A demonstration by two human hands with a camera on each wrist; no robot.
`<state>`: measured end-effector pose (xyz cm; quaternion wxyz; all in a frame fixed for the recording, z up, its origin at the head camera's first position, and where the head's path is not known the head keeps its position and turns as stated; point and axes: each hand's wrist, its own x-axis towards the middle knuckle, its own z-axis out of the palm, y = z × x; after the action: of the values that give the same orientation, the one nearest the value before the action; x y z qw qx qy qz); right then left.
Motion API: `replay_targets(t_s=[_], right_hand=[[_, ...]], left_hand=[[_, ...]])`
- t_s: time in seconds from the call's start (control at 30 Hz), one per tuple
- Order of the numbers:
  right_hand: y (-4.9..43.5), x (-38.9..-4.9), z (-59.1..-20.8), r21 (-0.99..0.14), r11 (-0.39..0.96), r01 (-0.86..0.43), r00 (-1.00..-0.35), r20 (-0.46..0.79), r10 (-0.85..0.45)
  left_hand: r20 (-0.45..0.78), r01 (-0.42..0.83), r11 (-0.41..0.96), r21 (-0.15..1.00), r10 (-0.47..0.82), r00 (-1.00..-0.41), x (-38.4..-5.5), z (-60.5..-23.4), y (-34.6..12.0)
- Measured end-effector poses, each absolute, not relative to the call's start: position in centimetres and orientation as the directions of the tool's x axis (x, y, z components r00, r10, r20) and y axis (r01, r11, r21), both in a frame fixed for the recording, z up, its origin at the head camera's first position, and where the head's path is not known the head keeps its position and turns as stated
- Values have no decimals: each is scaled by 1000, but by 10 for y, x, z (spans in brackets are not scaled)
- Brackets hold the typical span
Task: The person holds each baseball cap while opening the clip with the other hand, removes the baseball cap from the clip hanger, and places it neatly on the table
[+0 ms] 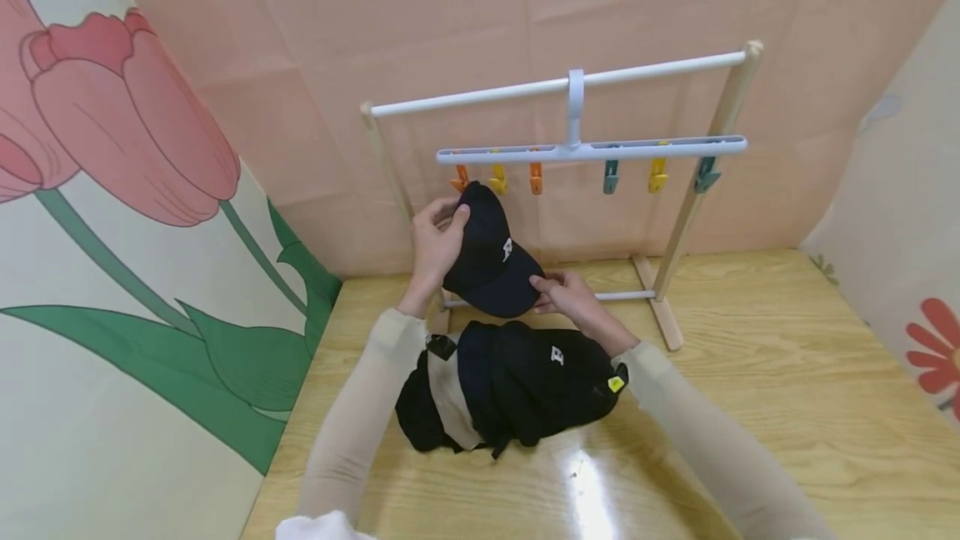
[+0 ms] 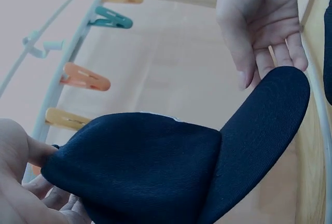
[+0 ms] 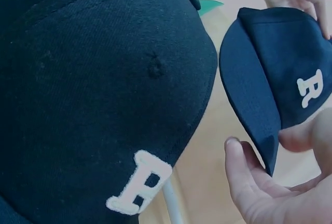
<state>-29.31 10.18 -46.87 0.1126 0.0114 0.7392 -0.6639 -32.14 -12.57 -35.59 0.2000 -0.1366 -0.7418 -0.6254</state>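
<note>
A dark baseball cap (image 1: 486,261) with a white letter R on its front is held up below the left end of a clip hanger (image 1: 525,155). My left hand (image 1: 435,247) grips the cap's crown at its upper left edge, thumb on the near side. With thumb and fingers my right hand (image 1: 572,298) pinches the brim (image 3: 249,79) at its tip. An orange clip (image 1: 460,182) and a yellow clip (image 1: 498,180) hang just above the cap. In the left wrist view the crown partly hides the left fingers (image 2: 54,198).
The hanger hooks over the white rod (image 1: 480,97) of a wooden-legged rack (image 1: 678,232). More clips, such as a teal clip (image 1: 611,177), line it. Nearer me, a pile of dark caps (image 1: 525,382) lies on the wooden table (image 1: 787,390), under my forearms. A flower-painted wall (image 1: 150,273) stands left.
</note>
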Motion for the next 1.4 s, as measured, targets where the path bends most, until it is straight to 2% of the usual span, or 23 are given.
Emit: replay_targets(t_s=[0.37, 1.17, 1.4], right_hand=[[112, -294, -467, -981, 19, 191, -968, -191, -165], [141, -288, -452, -984, 64, 165, -967, -175, -188], [153, -283, -448, -985, 53, 164, -964, -171, -202]], left_hand=[[382, 376, 185, 908, 0, -924, -317, -352, -130], [368, 378, 179, 908, 87, -926, -303, -344, -131], [286, 307, 150, 940, 144, -947, -292, -339, -133]])
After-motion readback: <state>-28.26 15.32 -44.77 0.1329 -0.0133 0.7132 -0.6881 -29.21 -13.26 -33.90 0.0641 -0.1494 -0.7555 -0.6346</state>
